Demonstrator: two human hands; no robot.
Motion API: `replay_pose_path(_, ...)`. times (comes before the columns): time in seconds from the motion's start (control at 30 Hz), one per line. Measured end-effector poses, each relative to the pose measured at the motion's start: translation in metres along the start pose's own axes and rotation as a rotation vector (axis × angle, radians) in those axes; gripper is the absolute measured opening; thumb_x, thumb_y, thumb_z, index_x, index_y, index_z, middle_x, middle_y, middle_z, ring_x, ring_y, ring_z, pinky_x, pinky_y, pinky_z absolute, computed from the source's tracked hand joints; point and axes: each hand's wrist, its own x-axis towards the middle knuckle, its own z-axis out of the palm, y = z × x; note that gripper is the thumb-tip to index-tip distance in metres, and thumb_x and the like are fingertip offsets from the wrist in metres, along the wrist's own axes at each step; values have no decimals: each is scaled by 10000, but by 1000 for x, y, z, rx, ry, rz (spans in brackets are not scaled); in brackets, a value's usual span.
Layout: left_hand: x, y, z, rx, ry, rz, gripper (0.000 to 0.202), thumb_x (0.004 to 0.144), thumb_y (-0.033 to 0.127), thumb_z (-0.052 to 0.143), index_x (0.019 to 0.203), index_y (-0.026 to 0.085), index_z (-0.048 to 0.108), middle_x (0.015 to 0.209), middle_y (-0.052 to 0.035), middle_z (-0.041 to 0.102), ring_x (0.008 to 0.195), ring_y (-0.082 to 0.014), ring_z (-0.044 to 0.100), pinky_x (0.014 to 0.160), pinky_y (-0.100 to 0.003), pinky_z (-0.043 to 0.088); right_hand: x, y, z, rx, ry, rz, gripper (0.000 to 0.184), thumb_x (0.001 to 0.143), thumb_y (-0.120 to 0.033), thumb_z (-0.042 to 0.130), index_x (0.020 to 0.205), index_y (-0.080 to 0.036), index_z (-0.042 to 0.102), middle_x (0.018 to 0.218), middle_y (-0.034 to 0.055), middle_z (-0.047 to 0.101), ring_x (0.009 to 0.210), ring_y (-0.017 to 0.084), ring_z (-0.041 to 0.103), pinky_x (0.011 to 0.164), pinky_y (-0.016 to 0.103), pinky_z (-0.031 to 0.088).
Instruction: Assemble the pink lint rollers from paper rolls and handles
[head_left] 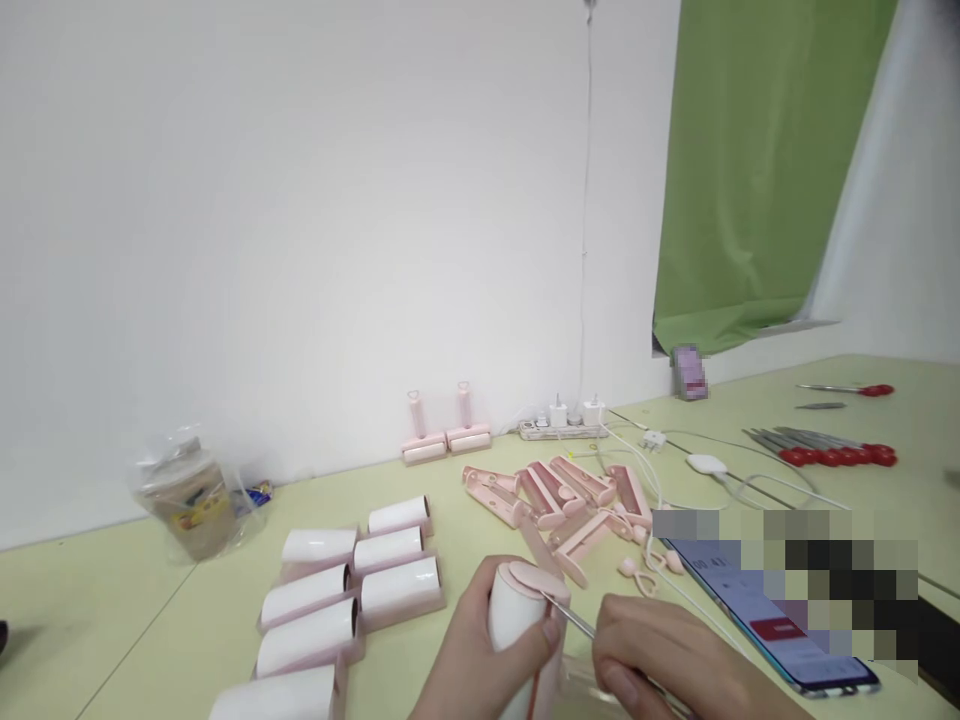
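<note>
My left hand [480, 650] is wrapped round a white lint roller with a pink end cap [517, 605], held upright near the bottom edge of the view. My right hand [660, 665] grips a thin metal tool [571, 616] whose tip touches the pink cap. Behind the hands lies a heap of pink roller covers and handles [562, 500]. To the left, several white lint rolls [352, 585] lie in rows on the pale green table [187, 610].
Two assembled pink rollers [446, 435] stand against the white wall. A power strip with chargers [564, 422] and white cables lie behind the heap. A phone [780, 625] lies at right, red-handled screwdrivers [832, 450] beyond it. A wrapped container [184, 495] stands at left.
</note>
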Motion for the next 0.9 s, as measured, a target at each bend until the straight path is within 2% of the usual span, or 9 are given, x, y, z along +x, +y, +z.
replay_pose_path(0.2, -4, 4, -9, 61, 26, 2, 268, 691, 338, 586, 879, 153, 540, 834, -37, 579, 822, -203, 529, 751, -274, 409, 13, 6, 12, -31, 9, -82, 151, 809, -70, 357, 753, -191, 428, 616, -5, 465, 560, 99, 428, 516, 194, 362)
replay_pose_path(0.3, -3, 1, -11, 87, 147, -24, 237, 675, 330, 588, 829, 155, 539, 801, -35, 592, 797, -211, 539, 726, -274, 417, 16, 8, 21, -84, 39, -63, 141, 794, -63, 379, 765, -192, 428, 726, 17, 500, 677, 116, 467, 698, 274, 424)
replay_pose_path(0.37, -2, -1, -11, 97, 203, -31, 218, 666, 320, 593, 802, 159, 535, 773, -28, 599, 773, -208, 541, 703, -269, 417, 14, 10, 29, -64, 25, -42, 127, 804, -75, 385, 770, -193, 418, 741, 9, 489, 712, 117, 469, 791, 324, 411)
replay_pose_path(0.47, 1, -4, -8, 107, 233, -36, 183, 663, 300, 593, 768, 166, 527, 733, -11, 590, 748, -197, 537, 683, -256, 409, 7, 13, 41, 19, 34, -11, 145, 825, -73, 355, 753, -191, 396, 678, -9, 457, 669, 104, 452, 669, 237, 421)
replay_pose_path(0.57, 2, -8, -2, 69, 261, -63, 164, 658, 289, 597, 746, 167, 532, 705, 1, 579, 727, -188, 536, 672, -250, 405, 1, 17, 50, 25, 61, 2, 159, 845, -100, 319, 727, -185, 382, 643, -7, 443, 617, 101, 427, 525, 195, 367)
replay_pose_path(0.63, 3, -11, 3, 28, 278, -60, 176, 642, 286, 618, 739, 164, 537, 692, 4, 578, 708, -179, 533, 661, -245, 406, -2, 19, 52, -23, 77, -30, 167, 847, -117, 312, 712, -183, 383, 630, -9, 443, 607, 101, 423, 538, 207, 379)
replay_pose_path(0.7, 5, -15, 7, -33, 307, -54, 193, 622, 283, 640, 718, 165, 521, 657, 13, 568, 663, -162, 524, 626, -234, 404, -5, 21, 51, -121, 98, -94, 162, 833, -101, 325, 721, -177, 412, 636, -8, 463, 632, 107, 442, 652, 260, 425)
replay_pose_path(0.8, 11, -19, 13, -138, 362, -63, 250, 587, 299, 678, 693, 168, 493, 591, 35, 529, 585, -130, 494, 566, -215, 388, -8, 22, 47, -282, 111, -173, 161, 821, -76, 348, 772, -163, 475, 683, 11, 524, 693, 129, 484, 812, 376, 410)
replay_pose_path(0.9, 17, -22, 21, -232, 349, -105, 330, 558, 355, 709, 737, 163, 510, 598, 32, 532, 574, -120, 488, 558, -213, 385, -11, 29, 38, -405, 132, -144, 156, 862, -131, 348, 836, -152, 501, 710, 44, 552, 718, 154, 525, 650, 287, 454)
